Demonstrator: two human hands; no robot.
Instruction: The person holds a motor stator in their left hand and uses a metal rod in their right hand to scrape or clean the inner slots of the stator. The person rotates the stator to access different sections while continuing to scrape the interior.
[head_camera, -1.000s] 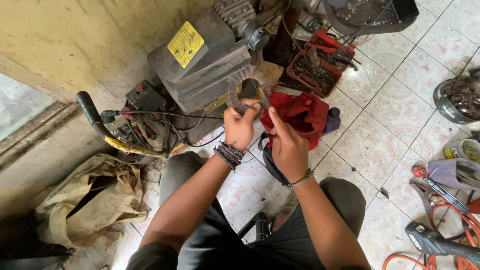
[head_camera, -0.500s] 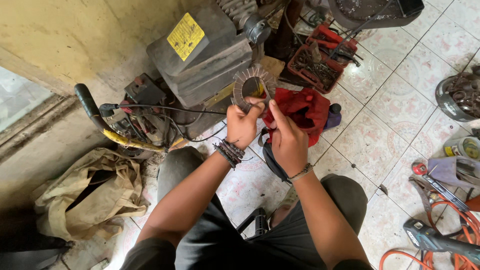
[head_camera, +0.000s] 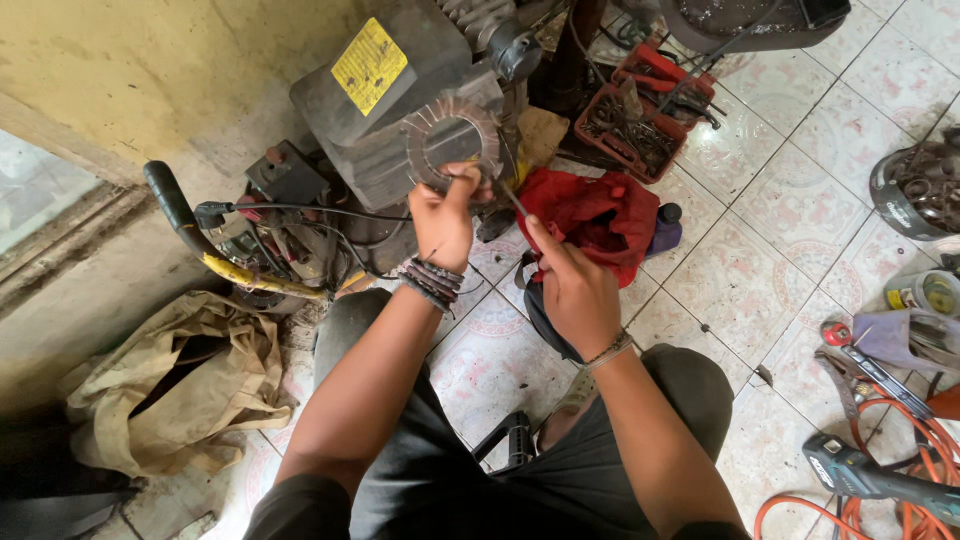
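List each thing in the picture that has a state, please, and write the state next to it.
Left hand: shut on the finned metal ring, raised off the floor.
Right hand: shut on a thin tool, tip toward the ring.
Red tool tray: open, full of tools.
Red cloth: crumpled on the tiles.
Tan bag: slumped, open.
Orange cable: loosely coiled on the floor.

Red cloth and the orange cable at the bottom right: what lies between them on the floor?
In the head view, mostly bare tile lies between the red cloth and the orange cable, with only small dark bits on it.
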